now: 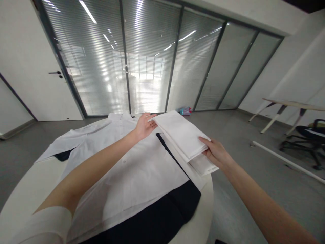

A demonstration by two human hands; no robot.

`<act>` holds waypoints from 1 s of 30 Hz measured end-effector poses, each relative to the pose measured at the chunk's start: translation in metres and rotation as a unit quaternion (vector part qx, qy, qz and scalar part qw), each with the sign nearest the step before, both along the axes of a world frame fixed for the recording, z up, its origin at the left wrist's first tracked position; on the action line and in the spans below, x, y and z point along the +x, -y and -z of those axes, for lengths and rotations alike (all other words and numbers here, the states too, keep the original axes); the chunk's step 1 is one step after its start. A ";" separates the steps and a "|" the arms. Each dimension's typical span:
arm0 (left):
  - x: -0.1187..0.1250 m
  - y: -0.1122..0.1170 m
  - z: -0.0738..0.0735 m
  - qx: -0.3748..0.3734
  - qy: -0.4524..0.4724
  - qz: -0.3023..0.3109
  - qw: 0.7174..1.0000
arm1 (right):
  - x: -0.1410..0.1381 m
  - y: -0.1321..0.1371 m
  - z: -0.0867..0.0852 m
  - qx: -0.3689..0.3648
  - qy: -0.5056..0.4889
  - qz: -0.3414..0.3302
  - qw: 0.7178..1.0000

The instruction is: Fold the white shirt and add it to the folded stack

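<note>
A folded white cloth (181, 130) in several flat layers is held up over the right side of the round table. My right hand (215, 151) grips its near right corner, thumb on top and fingers underneath. At its far left corner is my left hand (145, 126), palm turned up and fingers stretched out; the fingertips reach the cloth's edge without visibly closing on it. Below both hands, a white button-up shirt (122, 169) lies spread out, its collar at the far end. Dark navy fabric (162, 213) shows from under the shirt's hem and side.
The round cream table (21, 189) has its curved edge near me. Behind it stand a glass partition with blinds (149, 67) and a white door (38, 67). A blue and pink item (185, 111) is on the floor; a desk (291, 103) and black chair (311, 135) are right.
</note>
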State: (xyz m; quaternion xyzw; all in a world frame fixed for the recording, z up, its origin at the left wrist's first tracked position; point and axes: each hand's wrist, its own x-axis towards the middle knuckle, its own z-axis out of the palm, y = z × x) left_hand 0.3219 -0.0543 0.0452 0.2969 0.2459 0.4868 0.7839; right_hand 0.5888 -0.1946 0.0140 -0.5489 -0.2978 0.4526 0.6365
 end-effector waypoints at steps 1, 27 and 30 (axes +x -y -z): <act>0.013 -0.003 0.002 -0.008 0.003 0.016 1.000 | 0.009 0.004 0.001 -0.002 -0.001 0.012 1.000; 0.095 -0.016 0.077 -0.080 -0.061 0.079 0.992 | 0.078 0.027 0.059 -0.066 0.029 0.057 0.996; 0.097 -0.016 0.079 -0.083 -0.061 0.073 0.992 | 0.076 0.028 0.059 -0.063 0.033 0.058 0.996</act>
